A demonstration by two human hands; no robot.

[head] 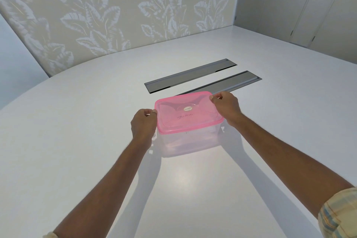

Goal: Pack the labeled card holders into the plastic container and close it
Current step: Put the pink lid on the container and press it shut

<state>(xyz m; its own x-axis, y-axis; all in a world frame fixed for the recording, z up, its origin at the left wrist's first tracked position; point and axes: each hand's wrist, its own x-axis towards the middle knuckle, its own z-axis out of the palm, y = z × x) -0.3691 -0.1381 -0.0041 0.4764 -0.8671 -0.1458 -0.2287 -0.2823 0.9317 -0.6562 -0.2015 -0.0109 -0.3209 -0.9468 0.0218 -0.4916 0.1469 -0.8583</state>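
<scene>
A clear plastic container (188, 141) with a pink lid (188, 112) sits on the white worktop (77, 121). The left hand (143, 125) and right hand (227, 106) pinch the lid's opposite edges, fingers closed on its rim.

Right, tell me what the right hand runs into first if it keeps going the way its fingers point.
The right hand points left across the pink lid, whose far right corner it already pinches. Going on, it would slide over the lid toward the left hand, probably; height is unclear.
</scene>
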